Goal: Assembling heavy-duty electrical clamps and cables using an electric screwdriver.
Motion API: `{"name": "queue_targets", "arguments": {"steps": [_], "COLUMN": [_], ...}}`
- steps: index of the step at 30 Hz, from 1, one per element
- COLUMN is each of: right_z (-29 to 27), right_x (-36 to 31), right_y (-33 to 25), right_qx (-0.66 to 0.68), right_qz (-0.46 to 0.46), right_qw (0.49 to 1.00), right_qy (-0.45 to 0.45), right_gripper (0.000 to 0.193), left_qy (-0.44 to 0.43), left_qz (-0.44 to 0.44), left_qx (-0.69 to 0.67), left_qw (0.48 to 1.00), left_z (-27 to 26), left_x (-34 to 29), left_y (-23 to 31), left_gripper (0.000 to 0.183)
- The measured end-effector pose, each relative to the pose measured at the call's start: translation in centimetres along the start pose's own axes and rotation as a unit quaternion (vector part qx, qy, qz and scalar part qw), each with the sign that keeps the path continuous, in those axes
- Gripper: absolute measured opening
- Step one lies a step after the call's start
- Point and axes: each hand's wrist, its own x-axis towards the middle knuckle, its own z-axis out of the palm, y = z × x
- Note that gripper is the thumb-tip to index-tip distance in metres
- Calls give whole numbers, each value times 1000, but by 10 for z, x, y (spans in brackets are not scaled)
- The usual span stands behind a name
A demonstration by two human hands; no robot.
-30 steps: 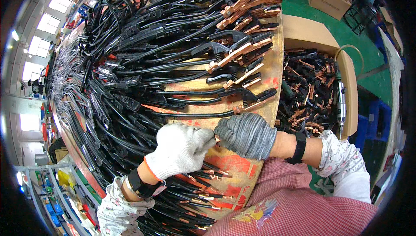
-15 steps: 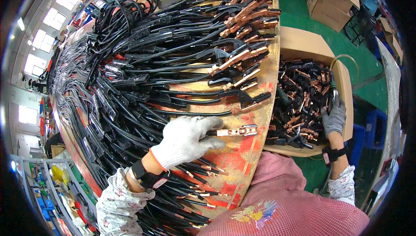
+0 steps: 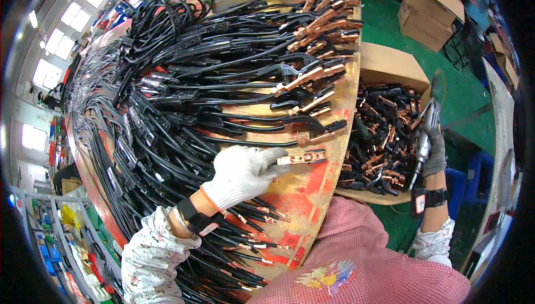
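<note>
The left hand [image 3: 241, 171], in a white knit glove, reaches in from the lower left with its forearm slanting up and to the right and the back of the hand uppermost. Its grip is closed on a copper clamp [image 3: 304, 158], pinched between thumb and fingers so that the clamp's free end points right, over the bare part of the table [image 3: 292, 192] near its edge. Whether the clamp touches the table I cannot tell.

The right hand [image 3: 433, 158], in a grey glove, is out to the right, its forearm rising almost straight up. Its grip is wrapped around a silver power driver [image 3: 426, 143], tilted with its thin bit pointing down toward the wrist; some of the fingers are hidden.

Behind the driver stands an open cardboard box [image 3: 390, 61], full of black and copper clamp parts [image 3: 384, 131], just beside the table. The hand and tool cover part of its right side.

A dense spread of black cables [image 3: 167, 131] takes up most of the table. Finished-looking clamps [image 3: 320, 75] lie beyond the left hand, and bare copper cable ends [image 3: 267, 212] lie below it. Another carton [image 3: 426, 17] sits on the green floor [image 3: 380, 19].
</note>
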Motion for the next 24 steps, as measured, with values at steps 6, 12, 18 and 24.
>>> {"name": "queue_targets", "arguments": {"steps": [6,12,18,24], "right_z": [166,242,260,257], "right_x": [-51,-92,-104,-117], "right_y": [-46,-22,-5,-15], "right_qx": [428,357,298,202], "right_qz": [-39,-68,-103,-102], "right_qw": [847,860,891,889], "right_qy": [-313,-358,-326,-399], "right_gripper": [38,35,39,27], "left_qy": [45,41,3,31], "left_qz": [2,24,22,25], "left_qx": [-9,-18,39,43], "left_qw": [999,999,999,998], "left_z": [4,9,4,6], "left_x": [-4,-2,2,-2], "left_y": [-4,-6,-2,-5], "left_gripper": [23,19,21,22]}}
